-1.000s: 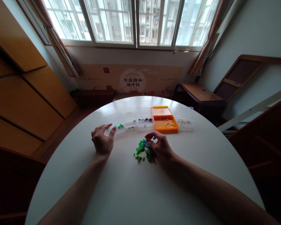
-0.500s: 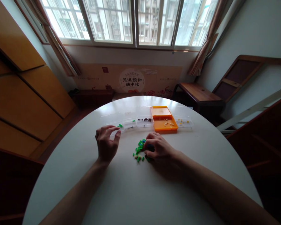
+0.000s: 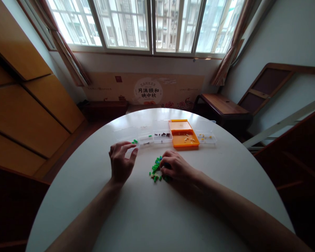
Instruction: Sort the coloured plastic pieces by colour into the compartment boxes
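My left hand point(image 3: 123, 161) is at the front of a clear plastic box point(image 3: 127, 133) that holds green bricks point(image 3: 134, 141). Its fingers are curved, with a gap between them and the thumb, and nothing visible is gripped there. Over the right side of a pile of small building bricks point(image 3: 155, 166), mostly green with some blue and cream ones, my right hand point(image 3: 176, 166) has its fingers bent down and drawn together. Whatever lies between those fingertips is hidden.
Beyond the pile, a row holds a clear box with one green brick point(image 3: 150, 135), a clear box of dark bricks point(image 3: 164, 134), an orange box point(image 3: 186, 144) with cream pieces, and a clear box of yellow pieces point(image 3: 207, 137). All stand on a round white table point(image 3: 147, 217).
My left hand has shifted slightly to the right. My right hand has moved slightly left and down over the pile, its fingers closing in further.
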### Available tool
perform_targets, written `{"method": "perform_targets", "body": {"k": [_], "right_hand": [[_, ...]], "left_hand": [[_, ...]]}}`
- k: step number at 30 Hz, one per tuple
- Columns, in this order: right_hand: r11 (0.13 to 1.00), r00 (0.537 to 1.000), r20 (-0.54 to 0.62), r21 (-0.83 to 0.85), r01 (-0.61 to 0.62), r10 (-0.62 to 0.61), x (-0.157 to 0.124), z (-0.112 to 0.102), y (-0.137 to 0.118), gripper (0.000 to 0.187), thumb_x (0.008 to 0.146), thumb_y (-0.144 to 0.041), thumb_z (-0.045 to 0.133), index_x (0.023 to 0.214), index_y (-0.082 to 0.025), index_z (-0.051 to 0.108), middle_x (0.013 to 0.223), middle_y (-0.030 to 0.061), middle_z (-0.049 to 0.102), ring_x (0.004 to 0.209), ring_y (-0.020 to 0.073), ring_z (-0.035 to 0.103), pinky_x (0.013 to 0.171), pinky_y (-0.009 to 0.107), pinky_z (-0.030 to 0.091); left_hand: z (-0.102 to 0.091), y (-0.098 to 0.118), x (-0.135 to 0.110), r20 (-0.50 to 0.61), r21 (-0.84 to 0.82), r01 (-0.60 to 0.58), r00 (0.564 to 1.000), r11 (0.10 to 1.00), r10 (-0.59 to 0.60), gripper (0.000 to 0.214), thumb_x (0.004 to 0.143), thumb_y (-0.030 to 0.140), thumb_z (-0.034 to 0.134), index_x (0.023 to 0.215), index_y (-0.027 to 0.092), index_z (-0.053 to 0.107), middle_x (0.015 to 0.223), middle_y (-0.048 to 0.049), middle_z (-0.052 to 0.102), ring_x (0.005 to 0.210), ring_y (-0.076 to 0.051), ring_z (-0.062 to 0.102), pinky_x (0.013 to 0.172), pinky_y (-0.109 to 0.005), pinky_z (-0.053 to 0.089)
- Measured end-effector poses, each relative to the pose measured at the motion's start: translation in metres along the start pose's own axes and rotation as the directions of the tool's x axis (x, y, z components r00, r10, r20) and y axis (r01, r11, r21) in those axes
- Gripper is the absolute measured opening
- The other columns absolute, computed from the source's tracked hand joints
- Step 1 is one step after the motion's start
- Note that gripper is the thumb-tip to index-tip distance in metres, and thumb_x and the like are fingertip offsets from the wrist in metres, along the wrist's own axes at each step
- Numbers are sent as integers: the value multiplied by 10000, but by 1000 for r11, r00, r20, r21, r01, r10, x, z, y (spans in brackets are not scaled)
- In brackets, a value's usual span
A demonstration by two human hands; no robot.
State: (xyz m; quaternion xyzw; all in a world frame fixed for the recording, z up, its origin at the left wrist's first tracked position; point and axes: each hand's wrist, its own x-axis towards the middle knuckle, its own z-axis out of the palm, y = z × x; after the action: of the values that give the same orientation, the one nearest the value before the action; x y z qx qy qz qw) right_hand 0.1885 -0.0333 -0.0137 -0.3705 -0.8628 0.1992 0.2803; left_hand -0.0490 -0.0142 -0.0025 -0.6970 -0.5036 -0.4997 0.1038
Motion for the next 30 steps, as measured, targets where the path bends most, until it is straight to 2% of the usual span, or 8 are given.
{"method": "perform_targets", "body": {"k": [3,5,7,10,12,14,18,30], "right_hand": [[976,999,-43,216,8,2,3,-2,1,64,813,-193,647,861,-180,688,941,65,603,915,183,563,863,336,451],[919,996,-71,394,-21,53,6,-5,1,87,831,-250,638,856,-180,683,928,61,605,874,170,571,811,309,469],[816,991,-58,573,-69,124,8,-6,0,159,838,-331,638,878,-182,677,911,50,611,820,155,568,743,279,474],[596,977,31,788,-155,212,9,-5,-2,255,806,-411,673,914,-181,665,868,29,617,777,140,562,700,253,466],[474,967,87,859,-194,240,10,-3,-4,280,778,-419,703,912,-177,664,840,18,616,763,132,559,694,243,460],[417,965,111,885,-205,239,11,-2,-8,275,763,-408,721,894,-172,670,830,14,620,755,123,557,691,232,454],[398,964,112,894,-203,241,13,-5,-19,267,740,-404,740,850,-169,676,799,8,630,724,117,566,682,233,461],[501,974,19,855,-133,226,13,-2,-15,211,739,-376,738,840,-191,750,874,35,637,742,134,605,695,267,501]], "left_hand": [[-3,6,0,15,-28,-50,999,998,51,64,823,260,644,847,209,674,912,-46,650,919,-225,559,855,-411,425],[-4,13,0,38,-75,-120,992,990,123,42,815,240,658,850,217,665,909,-39,646,928,-218,559,853,-402,435],[-5,20,0,72,-144,-203,974,968,215,63,797,231,685,855,227,660,913,-33,644,945,-215,560,856,-395,447],[-7,30,-3,99,-221,-281,946,934,309,110,778,227,716,872,245,661,924,-25,645,972,-212,561,863,-390,459],[-8,36,-4,95,-244,-297,940,923,328,123,779,237,722,886,256,665,925,-21,646,968,-205,565,858,-381,468],[-10,41,-5,86,-261,-298,940,918,330,111,783,250,721,881,259,669,912,-19,650,957,-199,570,849,-371,479],[-12,47,-5,88,-281,-293,941,914,328,57,793,266,713,836,260,676,887,-19,662,946,-197,579,827,-360,490],[-10,43,-7,63,-264,-353,922,898,381,107,785,189,717,849,259,669,886,-9,667,958,-196,568,816,-356,472]]}}
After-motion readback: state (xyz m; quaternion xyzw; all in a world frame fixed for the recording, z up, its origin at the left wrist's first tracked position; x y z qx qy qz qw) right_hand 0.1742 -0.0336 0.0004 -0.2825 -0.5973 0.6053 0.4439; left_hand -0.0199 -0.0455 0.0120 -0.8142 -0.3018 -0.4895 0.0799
